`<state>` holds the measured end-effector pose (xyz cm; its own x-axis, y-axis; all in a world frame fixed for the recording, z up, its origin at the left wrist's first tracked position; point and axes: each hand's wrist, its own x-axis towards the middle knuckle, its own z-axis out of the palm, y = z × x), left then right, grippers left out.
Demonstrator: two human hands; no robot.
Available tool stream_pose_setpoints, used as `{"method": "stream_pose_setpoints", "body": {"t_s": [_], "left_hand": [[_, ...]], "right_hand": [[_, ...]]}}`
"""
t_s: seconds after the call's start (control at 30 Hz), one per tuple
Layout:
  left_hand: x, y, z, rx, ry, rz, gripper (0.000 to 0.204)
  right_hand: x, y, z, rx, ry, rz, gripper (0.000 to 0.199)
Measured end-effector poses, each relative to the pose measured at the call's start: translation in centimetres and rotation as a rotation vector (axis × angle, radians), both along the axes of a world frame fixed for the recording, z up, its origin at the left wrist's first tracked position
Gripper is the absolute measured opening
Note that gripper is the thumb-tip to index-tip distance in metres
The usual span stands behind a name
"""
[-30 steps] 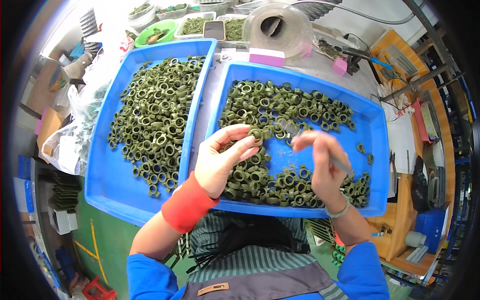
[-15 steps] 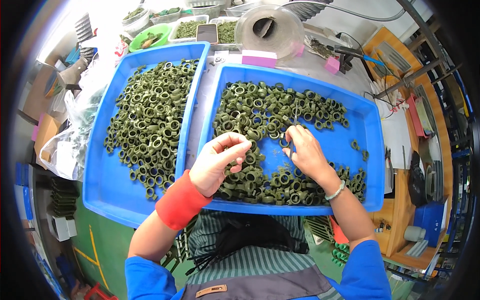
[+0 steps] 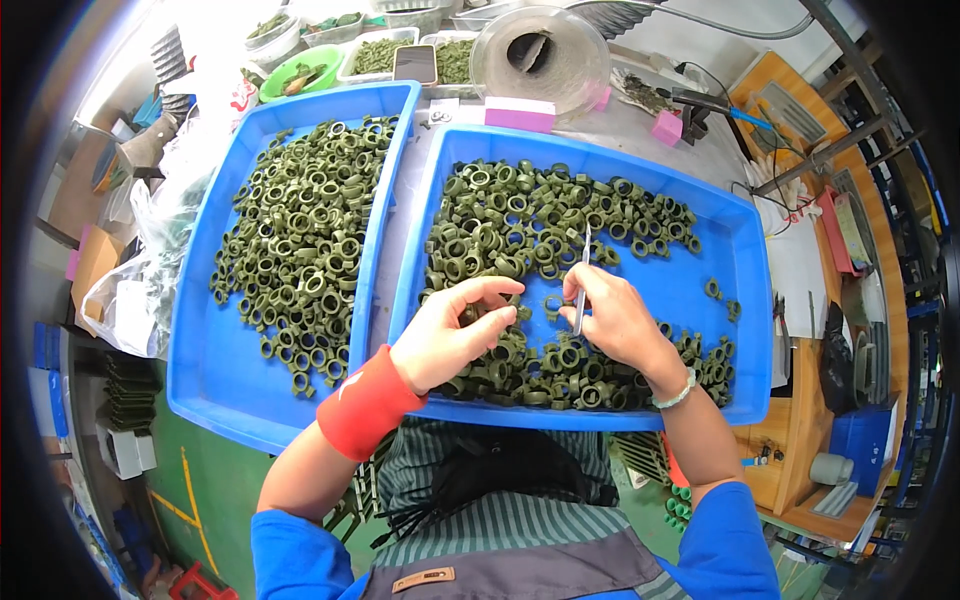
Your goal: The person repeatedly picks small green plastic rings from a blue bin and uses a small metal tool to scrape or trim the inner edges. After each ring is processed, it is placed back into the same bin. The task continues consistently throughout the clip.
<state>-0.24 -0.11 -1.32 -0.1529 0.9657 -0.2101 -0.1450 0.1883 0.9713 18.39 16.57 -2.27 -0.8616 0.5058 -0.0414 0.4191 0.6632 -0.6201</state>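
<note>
Over the right blue tray [image 3: 660, 283], my right hand [image 3: 622, 318] grips a slim metal knife [image 3: 580, 312], its thin tip pointing away from me. My left hand [image 3: 455, 335], with a red wristband [image 3: 368, 403], hovers to its left above the same tray. Thumb and forefinger there are apart, and nothing shows between them. Dark green rings [image 3: 515, 205] with small lugs lie heaped around both hands. One loose ring [image 3: 553, 306] sits on the tray floor between the hands.
On the left stands a second blue tray [image 3: 215, 372] piled with similar rings. Behind the trays are a clear round tub [image 3: 575, 75], a phone [image 3: 415, 64], a pink block [image 3: 520, 114] and a green bowl [image 3: 318, 72]. A plastic bag [image 3: 130, 310] hangs at far left.
My left hand has moved slightly right, its thumb and forefinger spreading apart. My right hand has shifted a little toward me with the knife. A loose ring now shows between the hands.
</note>
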Motion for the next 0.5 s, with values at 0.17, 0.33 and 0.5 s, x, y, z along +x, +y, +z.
{"method": "stream_pose_setpoints", "body": {"t_s": [0.17,0.33,0.5], "left_hand": [[0.3,0.1,0.1,0.017,0.096,-0.024,0.040],[0.1,0.0,-0.2,-0.004,0.072,0.009,0.044],[0.4,0.0,-0.1,0.024,-0.004,0.114,0.031]], "right_hand": [[0.1,-0.1,-1.1,0.110,-0.017,0.119,0.020],[-0.6,-1.3,0.7,-0.102,0.166,-0.009,0.023],[-1.9,-3.7,1.8,-0.107,0.527,0.040,0.029]]}}
